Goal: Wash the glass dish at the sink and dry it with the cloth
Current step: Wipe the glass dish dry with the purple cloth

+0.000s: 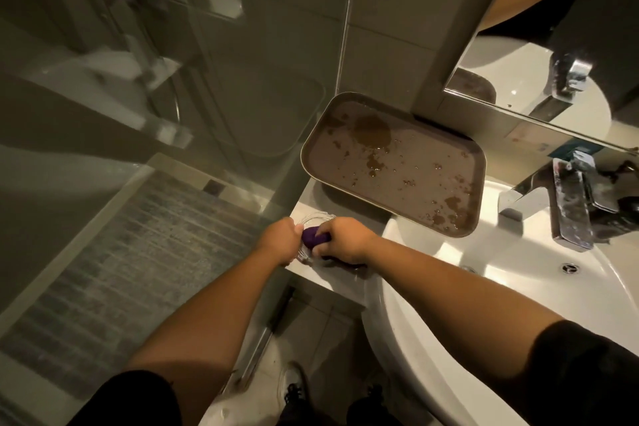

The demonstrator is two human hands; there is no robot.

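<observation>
1. The small clear round glass dish [316, 218] sits on the pale countertop ledge [333, 278] left of the white ceramic basin [518, 287], at about 8 o'clock from the tray.
2. The left hand [278, 239] is closed around the dish's left rim, fingers curled over the edge, steadying it on the ledge.
3. The right hand [345, 242] is clenched on a bunched purple cloth [313, 237] and presses it down into the dish; the cloth fills most of the bowl, so only the far rim at 12 o'clock and a bit of the near rim show.
4. The two hands nearly meet over the dish, with the cloth between them.
5. A brown rectangular plastic tray [415, 135] with rounded corners lies at 1 o'clock from the dish, one corner overhanging the basin; puddles and drops of liquid spot its surface.
6. A chrome lever tap [570, 197] stands at 3 o'clock from the tray, behind the basin.
7. The basin's overflow hole [569, 267] shows at 5 o'clock from the tap.
8. A wall mirror [553, 45] hangs at 12 o'clock above the tap and reflects it.
</observation>
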